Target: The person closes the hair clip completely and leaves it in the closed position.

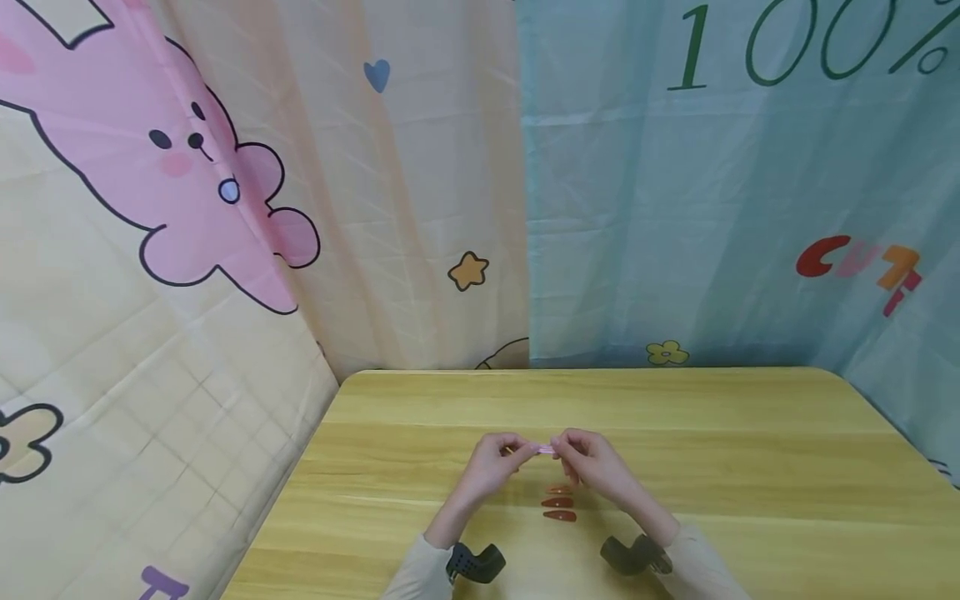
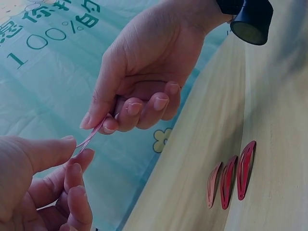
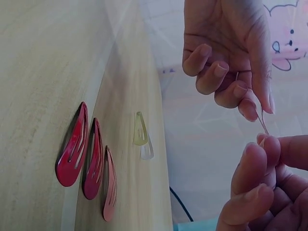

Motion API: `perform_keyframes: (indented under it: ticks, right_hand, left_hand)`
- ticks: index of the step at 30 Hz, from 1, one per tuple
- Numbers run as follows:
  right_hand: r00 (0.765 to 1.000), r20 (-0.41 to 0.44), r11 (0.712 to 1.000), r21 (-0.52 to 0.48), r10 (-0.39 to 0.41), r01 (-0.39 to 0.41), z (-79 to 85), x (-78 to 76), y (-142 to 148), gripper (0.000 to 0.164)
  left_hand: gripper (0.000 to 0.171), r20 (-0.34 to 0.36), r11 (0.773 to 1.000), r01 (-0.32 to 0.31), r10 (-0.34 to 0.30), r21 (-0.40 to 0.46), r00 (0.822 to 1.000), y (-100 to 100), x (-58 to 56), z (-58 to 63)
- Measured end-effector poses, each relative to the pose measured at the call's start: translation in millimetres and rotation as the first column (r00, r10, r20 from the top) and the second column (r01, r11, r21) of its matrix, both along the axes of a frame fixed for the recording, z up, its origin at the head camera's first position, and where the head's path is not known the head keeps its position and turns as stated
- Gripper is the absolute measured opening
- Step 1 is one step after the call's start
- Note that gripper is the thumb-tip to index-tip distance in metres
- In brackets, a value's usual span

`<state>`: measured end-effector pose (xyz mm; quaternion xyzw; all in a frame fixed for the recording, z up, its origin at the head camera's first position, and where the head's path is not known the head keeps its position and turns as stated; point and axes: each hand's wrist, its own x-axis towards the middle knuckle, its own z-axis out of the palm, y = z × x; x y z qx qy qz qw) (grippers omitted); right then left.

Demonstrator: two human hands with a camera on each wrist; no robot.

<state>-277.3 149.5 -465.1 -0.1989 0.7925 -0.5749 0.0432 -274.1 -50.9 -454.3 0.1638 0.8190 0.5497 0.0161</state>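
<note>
Both hands meet over the middle of the wooden table (image 1: 750,467) and hold one thin pink hair clip (image 1: 543,449) between them. My left hand (image 1: 513,447) pinches one end with thumb and forefinger, and my right hand (image 1: 562,446) pinches the other. The left wrist view shows the pink clip (image 2: 89,138) edge-on between the left hand (image 2: 77,149) and the right hand (image 2: 98,124). Seen from the right wrist, the clip (image 3: 263,122) runs from the right hand (image 3: 262,139) up to the left hand (image 3: 257,108). Three red clips (image 1: 558,502) lie side by side just below the hands.
A yellow clip (image 3: 140,130) and a pale clip (image 3: 147,153) lie on the table beyond the red ones (image 3: 72,151). Printed curtains (image 1: 225,208) hang close behind and to the left of the table. Black wrist cameras (image 1: 475,564) sit on both forearms.
</note>
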Motion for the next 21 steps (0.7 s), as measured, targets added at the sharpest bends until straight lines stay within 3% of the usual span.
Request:
perform_keyframes:
  ticks: [7, 15, 21]
  right_hand:
    - [0.999, 0.042, 1.000, -0.016, -0.005, 0.006, 2.4, 2.3, -2.7, 0.024]
    - [0.997, 0.066, 0.997, -0.077, 0.035, -0.030, 25.4, 18.8, -6.7, 0.022]
    - [0.994, 0.101, 0.994, -0.102, 0.045, -0.035, 14.5, 11.7, -4.9, 0.025]
  left_hand:
    - [0.029, 0.000, 1.000, 0.003, -0.003, -0.014, 1.000, -0.6, -0.4, -1.2]
    - [0.027, 0.016, 1.000, 0.005, -0.005, 0.003, 1.000, -1.0, 0.3, -1.2]
    - [0.023, 0.010, 1.000, 0.010, -0.010, 0.007, 1.000, -0.1, 1.4, 0.9]
